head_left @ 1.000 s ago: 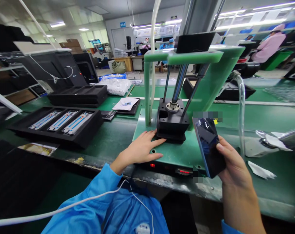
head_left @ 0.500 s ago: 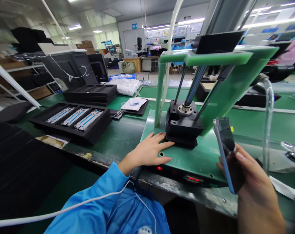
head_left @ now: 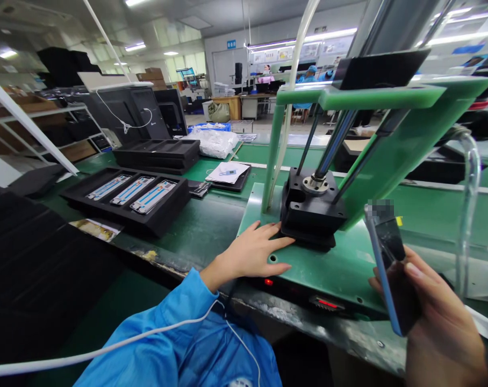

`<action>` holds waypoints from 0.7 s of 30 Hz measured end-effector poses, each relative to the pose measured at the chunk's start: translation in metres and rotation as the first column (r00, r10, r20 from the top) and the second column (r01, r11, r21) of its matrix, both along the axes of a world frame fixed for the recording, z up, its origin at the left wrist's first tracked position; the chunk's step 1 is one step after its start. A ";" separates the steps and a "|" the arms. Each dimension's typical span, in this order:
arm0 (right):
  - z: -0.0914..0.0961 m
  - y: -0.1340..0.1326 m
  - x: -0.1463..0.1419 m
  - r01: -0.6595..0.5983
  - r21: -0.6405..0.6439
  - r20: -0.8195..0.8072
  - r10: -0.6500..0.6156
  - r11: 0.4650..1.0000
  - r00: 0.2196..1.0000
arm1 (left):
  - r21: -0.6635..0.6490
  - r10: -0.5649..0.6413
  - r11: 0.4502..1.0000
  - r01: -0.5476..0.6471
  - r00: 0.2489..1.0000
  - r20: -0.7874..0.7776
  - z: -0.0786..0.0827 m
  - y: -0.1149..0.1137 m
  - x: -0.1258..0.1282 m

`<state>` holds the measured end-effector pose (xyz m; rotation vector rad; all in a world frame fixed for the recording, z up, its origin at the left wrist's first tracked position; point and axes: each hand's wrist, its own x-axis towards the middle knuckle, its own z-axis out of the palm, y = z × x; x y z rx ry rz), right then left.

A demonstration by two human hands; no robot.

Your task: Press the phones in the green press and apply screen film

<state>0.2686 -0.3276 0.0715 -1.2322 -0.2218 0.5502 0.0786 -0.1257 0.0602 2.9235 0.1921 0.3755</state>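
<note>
Workspace: a long green-topped workbench (head_left: 223,228) runs across the view and carries a benchtop press fixture (head_left: 312,161). The fixture comprises a green acrylic frame, a green base plate (head_left: 308,274), steel guide rods (head_left: 336,142) and a black metal press block (head_left: 312,215) seated on the plate. Clear tubing (head_left: 468,215) rises at its right side. A red indicator lamp (head_left: 268,281) and a red readout (head_left: 328,303) sit below the plate's front edge.

Left of the fixture, a black foam tray (head_left: 125,201) holds three blue-and-white strip parts (head_left: 153,196), one per compartment; a second black foam tray (head_left: 157,153) lies behind it.

Left hand (head_left: 248,255): released, palm down on the base plate, fingers spread, its blue sleeve (head_left: 179,328) resting at the bench edge. The fingertips reach the foot of the block — no grip on it.

Right hand (head_left: 441,328): grasping a smartphone (head_left: 393,269), fingers closed around its lower half. The phone is held tilted in the air to the right of the block — apart from it, its blue edge facing left.
</note>
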 end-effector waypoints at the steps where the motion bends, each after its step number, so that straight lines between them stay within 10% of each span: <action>1: 0.000 0.000 0.000 0.005 -0.004 -0.006 -0.005 1.000 1.000 | 0.002 0.000 1.000 0.000 1.000 0.002 0.000 0.000 0.000; 21: -0.005 -0.001 0.003 0.014 -0.001 -0.063 -0.014 1.000 0.998 | 0.053 -0.012 0.999 0.008 0.998 0.063 -0.003 0.001 0.000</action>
